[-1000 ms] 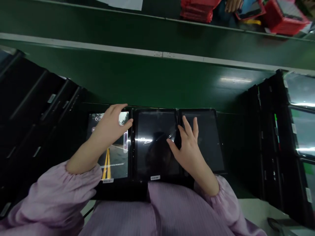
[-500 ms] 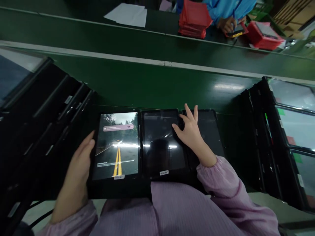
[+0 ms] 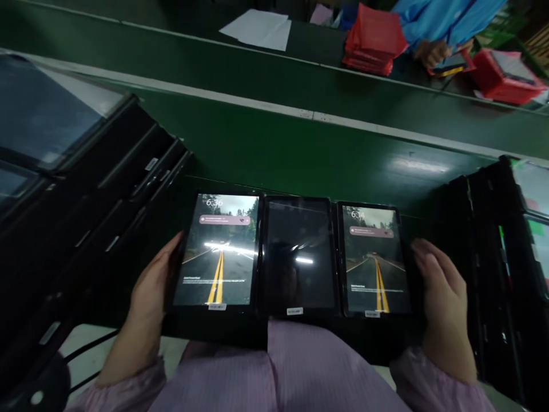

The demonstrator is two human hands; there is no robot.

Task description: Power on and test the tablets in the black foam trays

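Three tablets lie side by side in front of me. The left tablet (image 3: 221, 263) is lit, with a road picture and the time 6:36. Dark glass with a light reflection shows on the middle tablet (image 3: 298, 252). A lit road picture also fills the right tablet (image 3: 375, 257). My left hand (image 3: 152, 280) is at the left tablet's outer edge, its fingers closed against that side and partly hidden. Beside the right tablet's outer edge is my right hand (image 3: 444, 303), slightly blurred, fingers stretched out and holding nothing; a small gap seems to separate it from the tablet.
Stacked black tablets (image 3: 124, 166) rise at the left, and another stack (image 3: 484, 200) at the right. Across the green divider (image 3: 278, 143) are white papers (image 3: 259, 28), red pouches (image 3: 373, 40) and a blue-sleeved person's hand (image 3: 431, 54) at a device.
My right hand has moved from above the middle and right tablets to the right tablet's outer side. That tablet's screen has lit up. The view has shifted; my left hand stays at its tablet.
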